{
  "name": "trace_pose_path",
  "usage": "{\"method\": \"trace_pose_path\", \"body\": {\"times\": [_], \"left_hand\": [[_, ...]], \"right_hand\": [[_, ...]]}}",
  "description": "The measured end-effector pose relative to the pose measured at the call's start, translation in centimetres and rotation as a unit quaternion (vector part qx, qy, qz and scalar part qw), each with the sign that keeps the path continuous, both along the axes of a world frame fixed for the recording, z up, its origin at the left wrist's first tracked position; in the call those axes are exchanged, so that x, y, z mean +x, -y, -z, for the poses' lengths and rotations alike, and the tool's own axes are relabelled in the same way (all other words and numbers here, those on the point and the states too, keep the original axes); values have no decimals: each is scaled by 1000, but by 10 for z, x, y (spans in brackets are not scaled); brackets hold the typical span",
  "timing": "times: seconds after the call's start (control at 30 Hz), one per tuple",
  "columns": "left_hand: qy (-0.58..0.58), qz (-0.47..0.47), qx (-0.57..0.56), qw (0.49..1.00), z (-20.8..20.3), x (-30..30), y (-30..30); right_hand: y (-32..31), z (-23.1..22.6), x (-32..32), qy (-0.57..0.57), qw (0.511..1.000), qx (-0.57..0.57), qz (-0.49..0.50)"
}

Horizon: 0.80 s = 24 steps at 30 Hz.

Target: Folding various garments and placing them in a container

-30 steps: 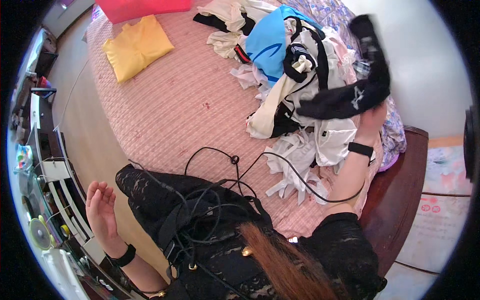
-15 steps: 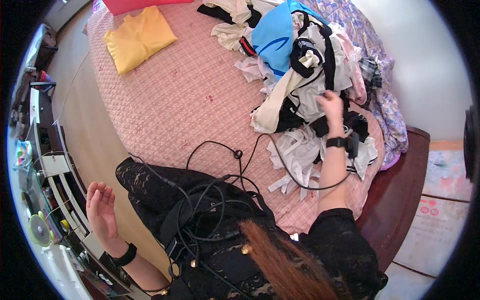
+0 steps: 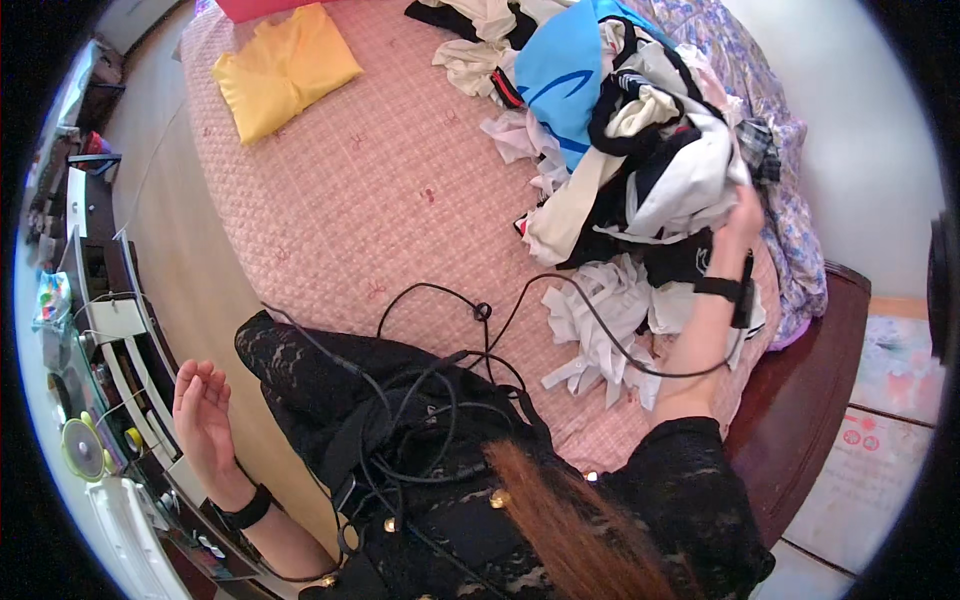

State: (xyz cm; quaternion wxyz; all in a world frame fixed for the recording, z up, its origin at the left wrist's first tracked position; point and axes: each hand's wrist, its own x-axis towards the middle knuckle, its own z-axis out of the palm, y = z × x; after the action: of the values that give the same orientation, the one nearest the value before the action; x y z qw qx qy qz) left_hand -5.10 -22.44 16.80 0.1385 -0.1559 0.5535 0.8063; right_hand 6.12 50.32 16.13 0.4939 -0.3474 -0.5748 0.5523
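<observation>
Right hand (image 3: 741,218): at the right side of the clothes heap, fingers apparently closed on the edge of a white garment (image 3: 690,185); fingertips partly hidden and a bit blurred, so how much cloth is pinched I can't tell.
Left hand (image 3: 205,425): off the bed at the person's left, fingers loosely curled, empty, touching no clothing.
White garment: on top of the heap, right part, bunched up, its right edge at the right hand.
Heap neighbours: blue garment (image 3: 558,85) behind and to the left; cream garment (image 3: 572,215) draped down the near left side; checked cloth (image 3: 758,150) just beyond the hand, by the floral cloth (image 3: 792,190).
Near edge of heap: white strappy cloth (image 3: 597,310) in a tangle; black piece (image 3: 672,262) below the white garment.
Yellow garment (image 3: 287,72): lying flat, folded-looking, far left of the bed (image 3: 330,190), well apart from the heap.
Black cable (image 3: 483,312): runs from the lap over the bed to the right forearm.
Step in hand: looks like handling one garment within the heap, right hand only.
Next move calls for: a firm hold on the white garment alone, neighbours left behind, forearm clear of the cable.
</observation>
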Motion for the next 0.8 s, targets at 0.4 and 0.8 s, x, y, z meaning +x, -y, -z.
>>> {"method": "trace_pose_path", "body": {"times": [0.4, 0.8], "left_hand": [[-20, 2, -1, 1000, -15, -9, -11], [-24, 13, 22, 999, -10, -7, -8]], "right_hand": [[96, -242, 15, -135, 952, 261, 91], [-24, -244, 86, -58, 975, 199, 82]]}}
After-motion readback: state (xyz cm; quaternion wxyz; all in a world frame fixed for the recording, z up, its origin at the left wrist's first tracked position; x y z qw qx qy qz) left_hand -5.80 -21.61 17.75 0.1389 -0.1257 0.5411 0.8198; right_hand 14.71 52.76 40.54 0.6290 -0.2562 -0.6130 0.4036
